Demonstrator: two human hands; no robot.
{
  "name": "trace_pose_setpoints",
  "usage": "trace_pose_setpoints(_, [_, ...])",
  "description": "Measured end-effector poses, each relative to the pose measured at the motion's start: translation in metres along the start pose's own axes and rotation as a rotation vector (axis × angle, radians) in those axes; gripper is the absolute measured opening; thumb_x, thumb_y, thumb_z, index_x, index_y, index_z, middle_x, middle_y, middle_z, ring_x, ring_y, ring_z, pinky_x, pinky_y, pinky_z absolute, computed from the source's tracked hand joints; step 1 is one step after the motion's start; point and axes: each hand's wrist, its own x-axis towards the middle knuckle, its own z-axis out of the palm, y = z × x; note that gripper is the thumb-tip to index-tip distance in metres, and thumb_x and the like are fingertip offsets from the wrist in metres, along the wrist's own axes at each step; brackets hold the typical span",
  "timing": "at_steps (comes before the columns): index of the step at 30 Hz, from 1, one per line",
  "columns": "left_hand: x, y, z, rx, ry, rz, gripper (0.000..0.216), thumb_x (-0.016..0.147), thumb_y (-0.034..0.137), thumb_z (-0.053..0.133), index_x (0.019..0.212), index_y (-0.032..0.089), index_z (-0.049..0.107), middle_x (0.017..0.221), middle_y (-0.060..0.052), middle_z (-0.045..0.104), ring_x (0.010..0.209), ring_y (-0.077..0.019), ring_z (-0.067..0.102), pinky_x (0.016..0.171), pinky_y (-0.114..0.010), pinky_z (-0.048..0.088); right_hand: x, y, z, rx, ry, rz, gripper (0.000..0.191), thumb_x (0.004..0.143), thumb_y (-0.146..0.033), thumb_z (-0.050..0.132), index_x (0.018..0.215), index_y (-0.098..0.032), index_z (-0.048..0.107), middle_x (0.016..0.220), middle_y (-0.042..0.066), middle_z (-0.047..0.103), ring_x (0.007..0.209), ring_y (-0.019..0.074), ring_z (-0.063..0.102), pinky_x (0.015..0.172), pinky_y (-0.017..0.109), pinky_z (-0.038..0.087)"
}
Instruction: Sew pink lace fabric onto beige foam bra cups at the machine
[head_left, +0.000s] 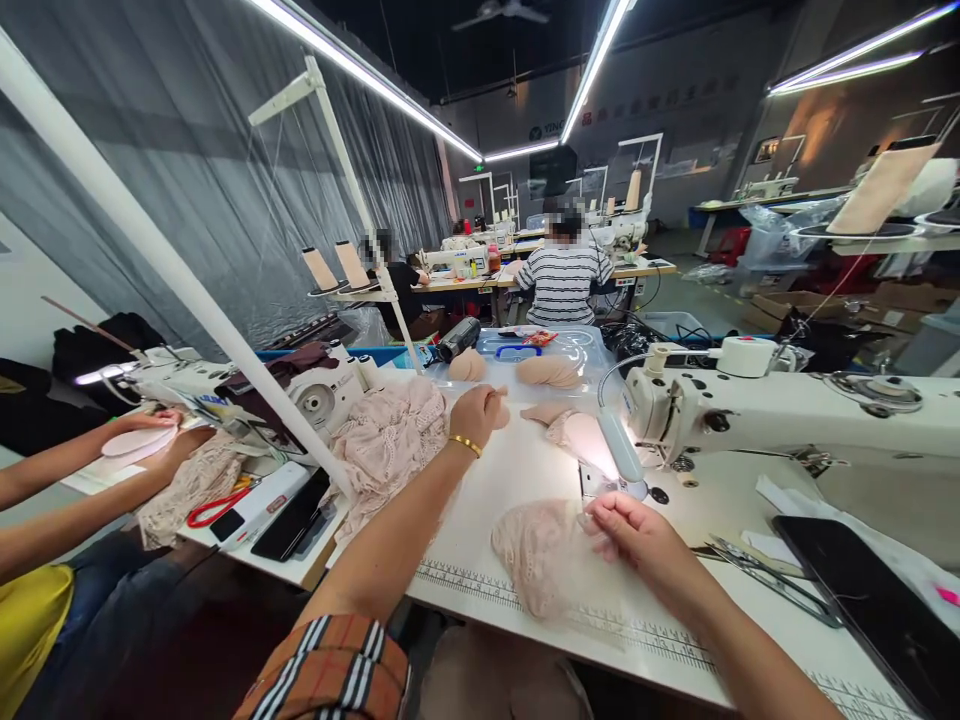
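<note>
My left hand [477,410] reaches forward across the white sewing table [525,470], its fingers closed on a beige foam cup [498,408]. A gold bangle sits on that wrist. My right hand [630,530] rests near the table's front, fingers pinched on the edge of a pink lace cup piece [544,555] lying flat beside the needle of the white sewing machine [750,410]. More foam cups [550,372] lie farther back, and a heap of pink lace fabric [386,440] sits left of my left arm.
A co-worker at the left holds a pale cup [135,440] at another machine; red scissors [214,508] and a phone [289,528] lie on that table. A dark tablet [870,600] and snips [757,570] lie at the right. People sit at far tables.
</note>
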Motion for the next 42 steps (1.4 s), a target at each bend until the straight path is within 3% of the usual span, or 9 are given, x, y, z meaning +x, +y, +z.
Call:
trace_pose_setpoints(7, [-0.102,0.032,-0.019,-0.498,-0.224,-0.098,0.030,0.079,0.045,0.063,0.086,0.019,0.051,0.075,-0.001,0.062,0.068,-0.0155,0.063,0.067,-0.035,0.061,-0.005,-0.005,0.000,0.090,-0.003,-0.029,0.054,0.086,-0.073,0.065,0.096,-0.020,0.068,0.086,0.004,0.068,0.072,0.0169,0.059,0.068,0.031,0.050])
trace_pose_setpoints(15, [-0.155,0.030,0.004,-0.785,-0.433,-0.338,0.035,0.064,0.035,0.075,0.082,0.019,0.050,0.080,0.000,0.058,0.078,-0.0156,0.058,0.076,-0.036,0.057,-0.021,-0.011,0.007,-0.047,0.047,-0.126,0.059,0.072,-0.069,0.079,0.105,-0.020,0.070,0.089,0.005,0.069,0.083,0.0225,0.066,0.074,0.035,0.056])
trace_pose_setpoints(20, [-0.137,0.035,-0.023,-0.535,-0.488,-0.028,0.051,0.075,0.034,0.071,0.122,0.019,0.059,0.128,-0.012,0.061,0.120,-0.0264,0.057,0.106,-0.044,0.045,-0.040,-0.022,0.018,-0.293,0.037,-0.201,0.044,0.084,-0.060,0.073,0.108,-0.024,0.068,0.088,0.004,0.072,0.081,0.0215,0.066,0.073,0.034,0.054])
trace_pose_setpoints(24, [-0.119,0.055,-0.032,-0.285,-0.791,0.378,0.073,0.074,0.041,0.081,0.139,0.025,0.053,0.152,-0.011,0.049,0.143,-0.0327,0.042,0.120,-0.051,0.029,-0.057,-0.042,0.027,-0.620,-0.087,-0.342,0.029,0.099,-0.049,0.056,0.116,-0.028,0.067,0.096,0.004,0.075,0.089,0.0228,0.070,0.078,0.034,0.054])
trace_pose_setpoints(26, [-0.111,0.058,-0.025,-0.222,-0.992,0.486,0.065,0.072,0.040,0.084,0.130,0.024,0.060,0.139,-0.010,0.060,0.134,-0.0322,0.050,0.115,-0.048,0.036,-0.063,-0.053,0.026,-0.707,-0.151,-0.391,0.027,0.102,-0.046,0.053,0.117,-0.029,0.068,0.101,0.005,0.076,0.093,0.0235,0.071,0.079,0.033,0.055])
trace_pose_setpoints(29, [-0.101,0.052,-0.013,-0.194,-1.127,0.474,0.030,0.075,0.037,0.080,0.094,0.020,0.064,0.090,0.000,0.067,0.087,-0.0190,0.063,0.082,-0.031,0.050,-0.065,-0.063,0.018,-0.827,-0.084,-0.535,0.022,0.102,-0.040,0.054,0.115,-0.029,0.069,0.102,0.005,0.078,0.089,0.0225,0.073,0.076,0.031,0.056])
trace_pose_setpoints(33, [-0.092,0.040,-0.015,-0.135,-0.773,0.508,0.030,0.080,0.037,0.075,0.077,0.019,0.051,0.068,0.006,0.052,0.061,-0.0099,0.046,0.057,-0.022,0.035,-0.057,-0.062,0.011,-1.004,0.251,-0.894,0.017,0.100,-0.028,0.057,0.111,-0.027,0.069,0.096,0.006,0.079,0.080,0.0230,0.075,0.067,0.032,0.056])
trace_pose_setpoints(38, [-0.094,0.028,-0.025,0.352,-0.207,0.963,0.008,0.093,0.019,0.055,0.085,0.019,0.056,0.076,0.000,0.059,0.067,-0.0150,0.052,0.065,-0.029,0.037,-0.027,-0.038,0.014,-1.099,0.342,-1.104,0.030,0.100,-0.012,0.053,0.122,-0.025,0.069,0.106,0.008,0.080,0.090,0.0217,0.076,0.077,0.032,0.057])
trace_pose_setpoints(42, [-0.107,0.017,-0.016,0.681,-0.320,1.118,0.024,0.093,0.043,0.067,0.091,0.020,0.061,0.090,-0.005,0.064,0.083,-0.0220,0.058,0.073,-0.035,0.042,0.000,-0.014,-0.002,-1.161,0.083,-1.030,0.034,0.102,-0.015,0.045,0.122,-0.026,0.071,0.113,0.006,0.079,0.091,0.0206,0.074,0.078,0.033,0.058])
